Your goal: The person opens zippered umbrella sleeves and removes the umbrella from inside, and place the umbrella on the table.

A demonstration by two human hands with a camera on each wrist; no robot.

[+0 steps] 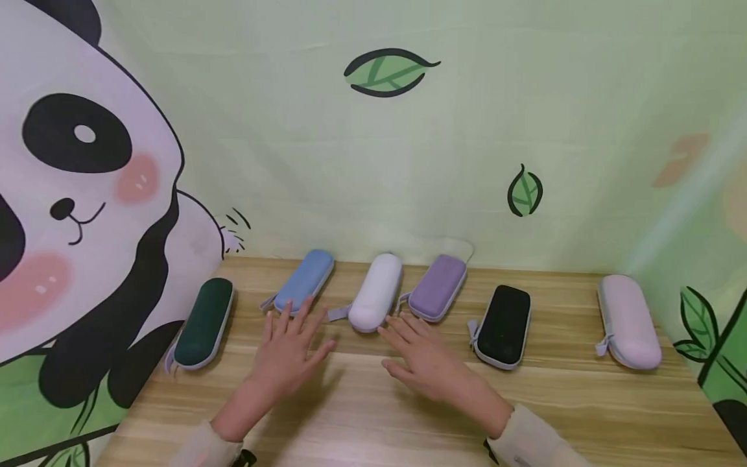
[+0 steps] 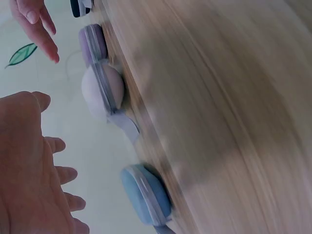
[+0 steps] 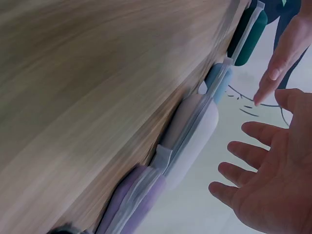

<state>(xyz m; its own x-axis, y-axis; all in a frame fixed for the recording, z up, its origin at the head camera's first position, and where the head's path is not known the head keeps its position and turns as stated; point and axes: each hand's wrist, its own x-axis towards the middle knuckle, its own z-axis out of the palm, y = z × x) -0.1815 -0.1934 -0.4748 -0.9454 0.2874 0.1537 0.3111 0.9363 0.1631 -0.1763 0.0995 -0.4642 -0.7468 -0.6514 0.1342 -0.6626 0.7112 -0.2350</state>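
My left hand (image 1: 290,350) hovers palm down over the table, fingers spread, its tips nearest the blue zippered case (image 1: 305,280). Straight-fingered as well, my right hand (image 1: 425,357) is raised in front of the white case (image 1: 376,293) and the purple case (image 1: 438,287). Both hands hold nothing; the left wrist view shows the left palm (image 2: 29,165) apart from the cases. A dark green case (image 1: 204,322) lies at the far left. To the right are a black case (image 1: 504,326) and, farther off, a pale pink case (image 1: 629,321). Each looks zipped.
The cases lie in a loose row toward the back of the wooden table (image 1: 362,415). Behind it hangs a pale green cloth (image 1: 292,130) printed with a panda (image 1: 87,194) and leaves. A thin white cord (image 1: 471,246) shows behind the purple case.
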